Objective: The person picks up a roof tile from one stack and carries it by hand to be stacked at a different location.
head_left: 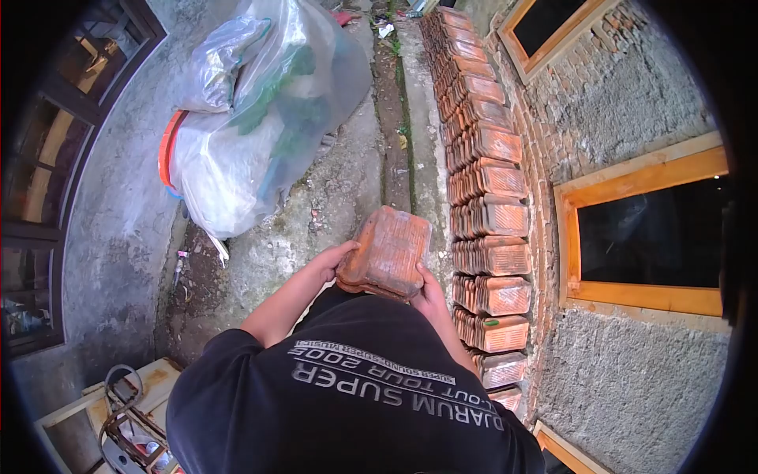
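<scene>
Between my two hands, in front of my dark shirt, is a small stack of reddish clay roof tiles [391,246]. The ribbed top face of the uppermost tile looks up at me, and pale wear marks its surface. My left hand [335,259] grips the left edge, with the thumb along the side. At the lower right edge, my right hand [429,287] is closed on the same stack. The fingers beneath the tiles are hidden. To the right, long rows of similar roof tiles [499,218] stand on edge against the wall.
A large clear plastic bag [260,150] with white and green contents bulges at the left. A narrow gutter [392,150] runs along the concrete ground. An orange-framed window [643,296] sits in the rough right wall. A metal-framed item [118,419] stands at lower left.
</scene>
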{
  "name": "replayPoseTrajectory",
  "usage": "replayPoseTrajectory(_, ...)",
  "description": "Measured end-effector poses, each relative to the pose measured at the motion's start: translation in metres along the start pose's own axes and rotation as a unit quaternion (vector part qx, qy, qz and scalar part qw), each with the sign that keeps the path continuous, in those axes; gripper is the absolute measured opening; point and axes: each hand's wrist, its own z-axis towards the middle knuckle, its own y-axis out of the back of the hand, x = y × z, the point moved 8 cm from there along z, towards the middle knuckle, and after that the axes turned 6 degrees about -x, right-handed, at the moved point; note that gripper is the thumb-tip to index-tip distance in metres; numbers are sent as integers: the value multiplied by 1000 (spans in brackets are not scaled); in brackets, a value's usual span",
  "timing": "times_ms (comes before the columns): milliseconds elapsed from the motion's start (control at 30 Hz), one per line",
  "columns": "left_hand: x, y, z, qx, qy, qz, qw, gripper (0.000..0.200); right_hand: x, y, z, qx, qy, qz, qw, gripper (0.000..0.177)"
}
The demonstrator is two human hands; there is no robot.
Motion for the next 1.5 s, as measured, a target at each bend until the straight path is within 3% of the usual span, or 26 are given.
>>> replayPoseTrajectory(367,-94,31,-9,-71,-64,-58,994,51,30,-101,84,46,-67,-33,996,49)
replayPoseTrajectory(700,-194,67,49,-124,-105,-111,980,54,79,-184,210,75,-142,-77,984,48)
replayPoseTrajectory(933,-310,36,95,-153,-112,-144,971,53,168,-260,288,118,-141,-91,979,49)
replayPoseTrajectory(1100,-387,-2,122,-128,-116,-132,976,53,223,-294,327,125,-146,-96,977,52)
replayPoseTrajectory(1267,-435,-12,162,-60,-111,-137,983,54,266,-314,348,139,-89,-80,983,52)
replayPoseTrajectory(1500,-492,-53,178,-37,-125,-107,986,50,307,-321,358,125,-32,-45,991,51)
